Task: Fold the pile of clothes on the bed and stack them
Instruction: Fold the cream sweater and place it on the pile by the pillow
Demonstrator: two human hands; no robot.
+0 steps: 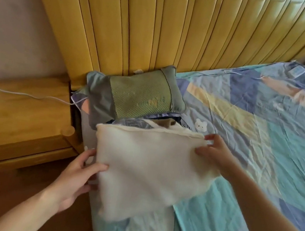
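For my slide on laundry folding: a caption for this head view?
Both hands, left and right, hold a cream cloth over the bed by a green pillow.

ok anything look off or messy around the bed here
Mostly tidy. A white cable trails loose across the nightstand toward the pillow, and the bedsheet is wrinkled. The cream garment held by both hands looks undamaged.

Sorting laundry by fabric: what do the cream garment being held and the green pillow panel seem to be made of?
The cream garment looks like soft fleece or brushed knit: matte, fuzzy surface, thick rolled edge. That is a guess from its look. The green pillow panel appears to be a woven mesh or mat: a regular dotted weave with slight sheen, bordered by smooth grey cloth.
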